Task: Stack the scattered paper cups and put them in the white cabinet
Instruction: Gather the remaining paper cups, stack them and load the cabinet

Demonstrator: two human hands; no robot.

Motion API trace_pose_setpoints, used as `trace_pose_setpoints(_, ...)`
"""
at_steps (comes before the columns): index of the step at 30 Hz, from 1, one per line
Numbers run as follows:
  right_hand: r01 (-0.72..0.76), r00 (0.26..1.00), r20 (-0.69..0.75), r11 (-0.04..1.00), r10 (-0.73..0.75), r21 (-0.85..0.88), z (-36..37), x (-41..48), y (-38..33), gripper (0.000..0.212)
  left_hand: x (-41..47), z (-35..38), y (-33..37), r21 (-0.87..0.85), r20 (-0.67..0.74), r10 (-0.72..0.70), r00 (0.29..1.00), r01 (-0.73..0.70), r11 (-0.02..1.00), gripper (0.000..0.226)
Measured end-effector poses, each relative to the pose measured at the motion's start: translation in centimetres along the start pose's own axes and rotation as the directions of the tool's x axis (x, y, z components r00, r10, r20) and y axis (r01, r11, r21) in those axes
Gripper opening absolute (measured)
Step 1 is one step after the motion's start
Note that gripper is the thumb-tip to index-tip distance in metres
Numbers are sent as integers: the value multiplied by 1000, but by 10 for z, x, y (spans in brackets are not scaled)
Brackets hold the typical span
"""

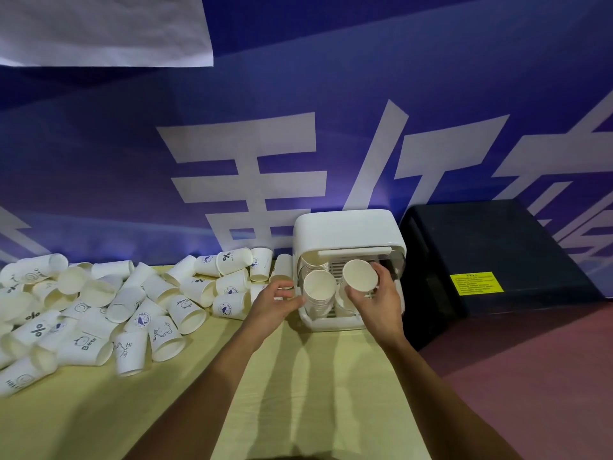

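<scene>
White cabinet sits at the back of the yellow-covered table, front open. From my remote feed: right hand grips a tilted cup stack at the opening, fingers wrapped round its wall. Left hand is loosely curled and holds nothing, thumb tip just beside a second stack standing in the cabinet's left side; contact unclear. Loose cups lie heaped on the table's left. Black box stands just right of the cabinet.
</scene>
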State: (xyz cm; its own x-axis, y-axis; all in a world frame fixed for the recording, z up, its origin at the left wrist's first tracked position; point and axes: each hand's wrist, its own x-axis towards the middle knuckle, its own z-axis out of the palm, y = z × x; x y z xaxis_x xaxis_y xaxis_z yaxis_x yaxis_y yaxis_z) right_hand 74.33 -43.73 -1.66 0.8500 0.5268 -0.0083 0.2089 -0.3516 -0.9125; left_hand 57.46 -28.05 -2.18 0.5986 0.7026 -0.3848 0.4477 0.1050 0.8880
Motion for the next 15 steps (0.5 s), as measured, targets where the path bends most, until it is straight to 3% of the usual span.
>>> trace_pose_setpoints(6,-40,996,74,999,42,-28,12,8,19,72,6,1,-6,-12,5,-26,1000,26,1000,39)
trace_pose_setpoints(15,-66,986,134,975,96,-211,26,16,39,78,18,1,-16,-18,8,-73,997,73,997,39)
